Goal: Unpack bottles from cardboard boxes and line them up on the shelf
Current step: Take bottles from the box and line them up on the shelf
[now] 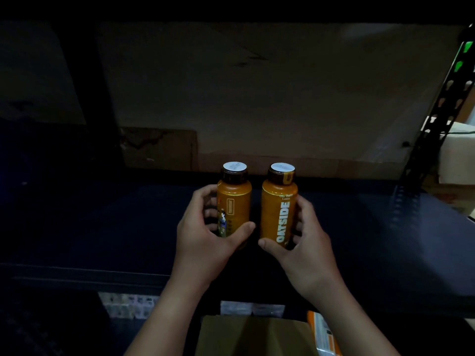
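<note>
The left hand [205, 235] grips one orange bottle [233, 201]; the right hand [305, 240] grips a second bottle [279, 209] marked OATSIDE. The two bottles stand upright, side by side and apart, over the dark shelf [102, 222]. One cardboard box [254, 335] lies below.

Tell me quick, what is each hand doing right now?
Left hand: grips the left orange bottle.
Right hand: grips the Oatside bottle.
</note>
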The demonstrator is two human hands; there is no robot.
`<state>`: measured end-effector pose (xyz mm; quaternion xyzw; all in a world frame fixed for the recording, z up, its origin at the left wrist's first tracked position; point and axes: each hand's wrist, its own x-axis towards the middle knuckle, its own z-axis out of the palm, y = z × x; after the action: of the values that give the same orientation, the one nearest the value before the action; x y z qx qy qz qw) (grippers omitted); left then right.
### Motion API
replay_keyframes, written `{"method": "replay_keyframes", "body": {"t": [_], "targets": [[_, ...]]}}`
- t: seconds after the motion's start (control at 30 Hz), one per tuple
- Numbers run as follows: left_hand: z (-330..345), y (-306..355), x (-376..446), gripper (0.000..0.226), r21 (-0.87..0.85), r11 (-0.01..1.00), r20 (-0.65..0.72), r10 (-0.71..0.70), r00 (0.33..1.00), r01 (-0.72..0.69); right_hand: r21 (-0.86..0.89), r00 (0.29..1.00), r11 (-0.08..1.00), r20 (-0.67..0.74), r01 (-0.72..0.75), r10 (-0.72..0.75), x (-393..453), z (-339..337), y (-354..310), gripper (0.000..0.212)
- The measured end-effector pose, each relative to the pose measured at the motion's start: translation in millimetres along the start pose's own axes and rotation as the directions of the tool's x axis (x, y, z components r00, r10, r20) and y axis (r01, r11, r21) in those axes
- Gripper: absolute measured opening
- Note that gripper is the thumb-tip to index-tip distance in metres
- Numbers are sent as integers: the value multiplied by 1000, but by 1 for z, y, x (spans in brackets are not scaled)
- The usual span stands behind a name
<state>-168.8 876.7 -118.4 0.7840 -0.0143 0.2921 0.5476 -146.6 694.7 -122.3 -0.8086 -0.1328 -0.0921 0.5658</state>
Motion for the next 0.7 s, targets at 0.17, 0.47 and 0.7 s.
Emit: {"method": "replay_keyframes", "body": {"t": [0.17,0.47,0.7], "targets": [[-7,-2,0,74,-108,992,121,-55,991,68,-9,1000,1000,-8,3,-3,-1,1,-1,97],[-2,0,1,73,-75,997,40,-28,999,31,-7,1000,1000,-5,18,-19,-2,1,0,97],[-5,0,1,76,-120,991,139,-47,989,64,32,999,999,50,20,-21,-3,-1,-1,97]]}}
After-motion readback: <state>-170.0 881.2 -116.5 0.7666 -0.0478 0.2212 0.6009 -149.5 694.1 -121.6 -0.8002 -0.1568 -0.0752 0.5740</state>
